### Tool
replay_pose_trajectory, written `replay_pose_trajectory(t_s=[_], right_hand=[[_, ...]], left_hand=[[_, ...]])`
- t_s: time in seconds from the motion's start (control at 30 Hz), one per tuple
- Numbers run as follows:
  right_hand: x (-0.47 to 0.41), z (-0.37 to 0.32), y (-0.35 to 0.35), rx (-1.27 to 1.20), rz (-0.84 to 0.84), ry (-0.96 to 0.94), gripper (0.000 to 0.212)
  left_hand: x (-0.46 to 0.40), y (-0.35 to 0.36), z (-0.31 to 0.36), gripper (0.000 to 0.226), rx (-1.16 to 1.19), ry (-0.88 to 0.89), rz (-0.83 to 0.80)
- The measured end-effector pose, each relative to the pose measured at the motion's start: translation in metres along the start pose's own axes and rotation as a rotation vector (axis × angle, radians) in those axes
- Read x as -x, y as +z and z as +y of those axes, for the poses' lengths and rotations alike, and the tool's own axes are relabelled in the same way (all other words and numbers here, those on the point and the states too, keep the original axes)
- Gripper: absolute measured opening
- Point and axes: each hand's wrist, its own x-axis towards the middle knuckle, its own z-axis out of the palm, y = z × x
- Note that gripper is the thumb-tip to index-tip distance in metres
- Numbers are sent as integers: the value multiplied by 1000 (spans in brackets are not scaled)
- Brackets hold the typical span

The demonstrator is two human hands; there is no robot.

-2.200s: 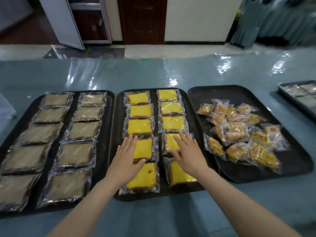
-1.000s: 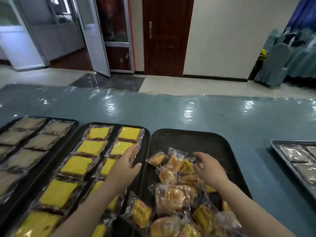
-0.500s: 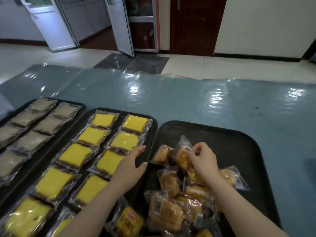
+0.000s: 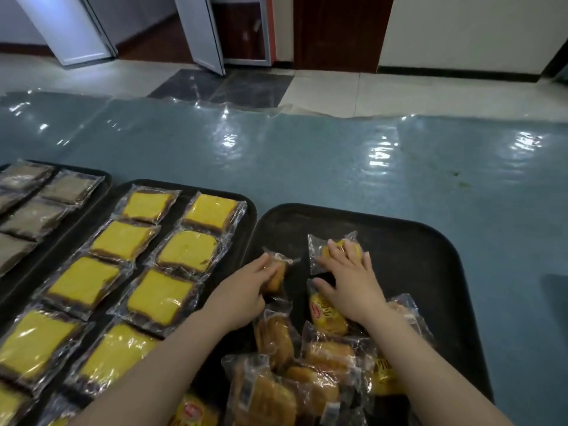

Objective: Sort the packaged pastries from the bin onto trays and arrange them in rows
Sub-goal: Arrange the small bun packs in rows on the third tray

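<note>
A: Work surface? 
B: Table (image 4: pixel 338 167), covered in glossy blue-green sheeting.

A: Background? 
B: Dark wooden door (image 4: pixel 341 32), beside it an open white-framed door (image 4: pixel 199 32); pale tiled floor (image 4: pixel 430 93).

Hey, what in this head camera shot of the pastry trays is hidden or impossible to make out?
- Head view: pastry under the left hand, mostly covered by the fingers.
- Printing on the yellow wrapper by the right hand: too small to read.
- Pastry pile, cut off by the bottom edge.
- Brown pastry tray, cut off at the left edge.
</note>
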Motion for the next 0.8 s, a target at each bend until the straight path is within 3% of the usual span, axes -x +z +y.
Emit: replay_pose_trajectory(t_s=[0.1, 0.23, 0.33, 0.57, 0.7, 0.8], right_hand=[[-7, 8, 3, 4, -77, 31, 64], [-15, 22, -8, 23, -85, 225, 70], [-16, 23, -16, 47, -93, 247, 69], [-13, 28, -25, 120, -18, 246, 54], [-13, 27, -24, -56, -24, 175, 53], [-7, 31, -29, -122, 98, 155, 52]], left_hand=[[-12, 2, 2, 79, -47, 3, -31], [-22, 3, 2, 84, -98, 6, 4], [-28, 2, 2, 73, -75, 6, 78], [-36, -7, 3, 44, 335, -116, 323], [-36, -8, 5, 36, 534, -167, 343], [-35, -9, 11, 21, 690, -198, 386]])
